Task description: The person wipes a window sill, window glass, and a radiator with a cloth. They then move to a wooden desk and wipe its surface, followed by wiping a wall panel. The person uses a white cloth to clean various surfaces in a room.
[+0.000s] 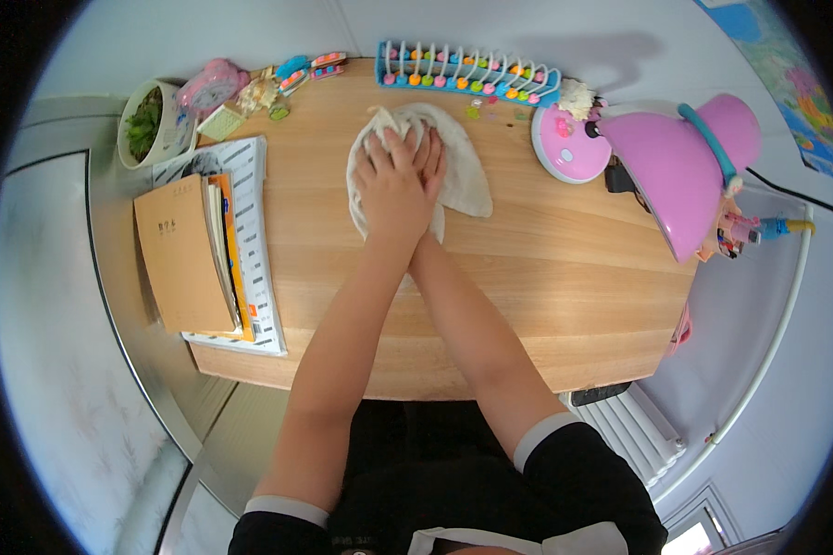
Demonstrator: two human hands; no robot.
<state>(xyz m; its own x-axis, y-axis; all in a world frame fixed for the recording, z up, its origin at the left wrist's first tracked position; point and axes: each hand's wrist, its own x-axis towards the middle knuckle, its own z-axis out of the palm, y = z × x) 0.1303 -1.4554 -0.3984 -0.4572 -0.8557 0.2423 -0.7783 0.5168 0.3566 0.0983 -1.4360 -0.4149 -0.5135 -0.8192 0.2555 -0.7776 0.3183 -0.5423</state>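
Observation:
On the wooden desk a bunched white cloth [468,173] lies under my two hands. My forearms cross at the wrists. My left hand [397,184] is on top, its fingers spread over the cloth and across part of my right hand. Underneath, my right hand [433,161] presses into the cloth with bent fingers. Its palm and part of its fingers are hidden by the left hand. Loose folds of cloth spread out to the right of the hands.
Behind the cloth stands a blue bead counting frame [468,78]. A pink desk lamp [666,159] with a round base [570,149] is at right. Notebooks [184,257] are stacked at left, below a potted plant [160,125], a pink alarm clock [212,87] and a seashell [257,94].

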